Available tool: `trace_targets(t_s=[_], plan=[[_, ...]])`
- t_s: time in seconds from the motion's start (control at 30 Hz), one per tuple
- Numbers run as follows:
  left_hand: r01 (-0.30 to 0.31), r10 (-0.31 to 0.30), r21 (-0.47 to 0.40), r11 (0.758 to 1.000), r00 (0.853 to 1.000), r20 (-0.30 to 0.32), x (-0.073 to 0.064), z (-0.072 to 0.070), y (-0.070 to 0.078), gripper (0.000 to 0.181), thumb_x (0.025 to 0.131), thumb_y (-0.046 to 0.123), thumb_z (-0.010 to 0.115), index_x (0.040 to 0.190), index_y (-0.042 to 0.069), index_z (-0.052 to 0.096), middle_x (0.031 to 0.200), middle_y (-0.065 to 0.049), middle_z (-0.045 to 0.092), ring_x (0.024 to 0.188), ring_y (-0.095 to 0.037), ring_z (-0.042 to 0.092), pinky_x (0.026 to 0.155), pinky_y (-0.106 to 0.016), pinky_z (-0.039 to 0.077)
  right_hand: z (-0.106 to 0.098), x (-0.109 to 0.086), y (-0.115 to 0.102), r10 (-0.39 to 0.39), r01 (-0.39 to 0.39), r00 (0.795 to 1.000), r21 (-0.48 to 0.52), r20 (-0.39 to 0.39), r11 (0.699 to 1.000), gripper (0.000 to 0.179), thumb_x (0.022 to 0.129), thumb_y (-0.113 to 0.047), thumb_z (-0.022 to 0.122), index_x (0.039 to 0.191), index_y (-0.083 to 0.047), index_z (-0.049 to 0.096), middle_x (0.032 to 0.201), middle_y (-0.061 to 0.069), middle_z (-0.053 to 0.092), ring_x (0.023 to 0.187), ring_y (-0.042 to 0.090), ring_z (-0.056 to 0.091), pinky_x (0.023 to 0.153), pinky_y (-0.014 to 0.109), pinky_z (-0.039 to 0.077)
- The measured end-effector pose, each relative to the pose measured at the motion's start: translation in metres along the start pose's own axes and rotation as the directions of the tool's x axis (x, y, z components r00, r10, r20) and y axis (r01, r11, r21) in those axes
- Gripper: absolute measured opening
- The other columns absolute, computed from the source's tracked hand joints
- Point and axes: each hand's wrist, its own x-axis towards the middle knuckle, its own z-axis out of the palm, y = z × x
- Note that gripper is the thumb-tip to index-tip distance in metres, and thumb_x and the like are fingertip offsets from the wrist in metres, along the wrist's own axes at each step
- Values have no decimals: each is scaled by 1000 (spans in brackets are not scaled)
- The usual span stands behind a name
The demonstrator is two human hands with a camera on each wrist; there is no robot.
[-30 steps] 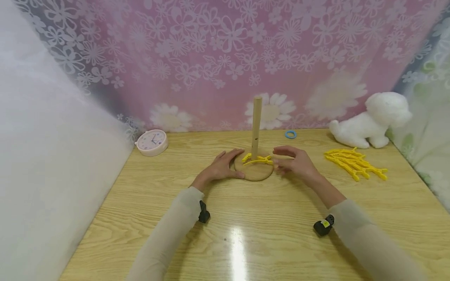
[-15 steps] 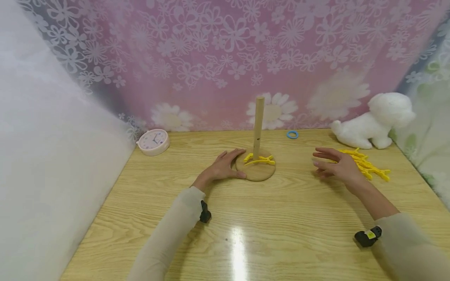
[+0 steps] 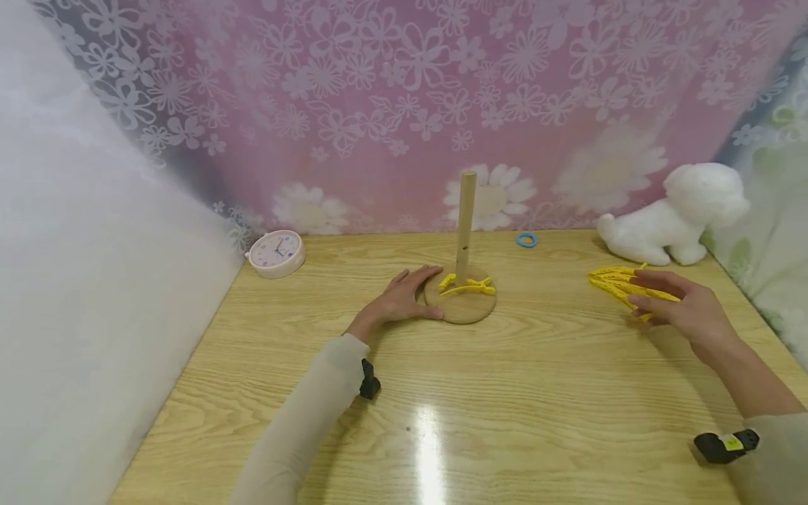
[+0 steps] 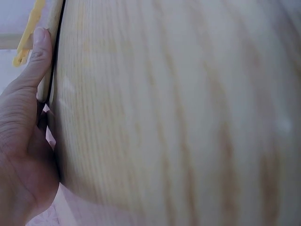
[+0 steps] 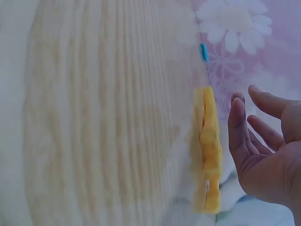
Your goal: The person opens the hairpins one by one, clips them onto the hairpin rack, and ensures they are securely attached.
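Hands (image 3: 399, 298) (image 3: 691, 319) apart, tabletop (image 3: 555, 333) between, disc edge (image 3: 466, 320) held

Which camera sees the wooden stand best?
The head view: there the wooden stand shows its upright post and most of its round base. The left wrist view catches only the base's edge and some post, partly behind the left hand. The right wrist view shows none of it.

Pale sleeves (image 3: 304, 421); black wrist cameras (image 3: 722, 447)
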Motion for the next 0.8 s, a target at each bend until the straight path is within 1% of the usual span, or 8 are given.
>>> trace_targets(t_s=[0.1, 0.23, 0.43, 0.5, 0.57, 0.67, 0.8], plan=[[5, -5, 1, 1000, 1000, 1, 0, 0, 0, 100, 88, 53, 81, 167, 26, 26, 172, 1, 23, 160, -14, 13, 130, -38, -3, -6, -3, 7, 26, -26, 1000, -22, -16, 999, 36, 100, -16, 72, 134, -24, 60, 110, -32, 68, 78, 8, 73, 64, 29, 63], [2, -2, 6, 1000, 1000, 4, 0, 0, -1, 101, 88, 54, 81, 167, 26, 25, 173, 2, 22, 160, -14, 12, 130, -38, -3, -9, -11, 14, 59, -60, 998, -41, -34, 997, 36, 100, -18, 73, 133, -20, 60, 108, -32, 68, 75, 14, 74, 64, 31, 63], [-4, 4, 6, 1000, 1000, 1, 0, -1, 0, 101, 87, 53, 82, 167, 26, 26, 172, 2, 24, 160, -14, 13, 130, -39, -3, -9, -16, 19, 105, -113, 989, -73, -108, 991, 36, 100, -23, 73, 133, -11, 65, 92, -18, 74, 69, 18, 73, 61, 35, 63], [-4, 4, 6, 1000, 1000, -1, 1, -1, 0, 101, 87, 53, 82, 167, 26, 26, 172, 2, 24, 160, -14, 13, 130, -39, -2, -7, -16, 20, 117, -128, 985, -86, -130, 988, 36, 100, -24, 73, 131, -9, 66, 90, -16, 74, 67, 19, 71, 59, 35, 63], [-5, 5, 2, 1000, 1000, 0, 1, 0, 0, 101, 87, 53, 82, 167, 25, 26, 172, 2, 24, 160, -14, 13, 130, -39, -2, -7, -16, 21, 127, -139, 983, -90, -130, 986, 36, 99, -24, 74, 129, -7, 65, 90, -16, 74, 64, 19, 69, 57, 35, 62], [-3, 3, -7, 1000, 1000, 3, 1, 0, 0, 102, 87, 53, 82, 167, 25, 26, 172, 2, 23, 160, -14, 12, 130, -37, -3, -8, -15, 22, 140, -151, 983, -97, -118, 984, 34, 99, -23, 75, 128, -8, 67, 89, -16, 73, 62, 19, 67, 55, 35, 61], [0, 0, 5, 1000, 1000, 3, 2, -1, -1, 102, 87, 54, 81, 167, 26, 25, 172, 3, 23, 160, -13, 12, 130, -36, -3, -8, -13, 24, 143, -156, 983, -120, -112, 980, 33, 98, -24, 75, 127, -11, 68, 86, -14, 74, 61, 19, 67, 55, 35, 61]])
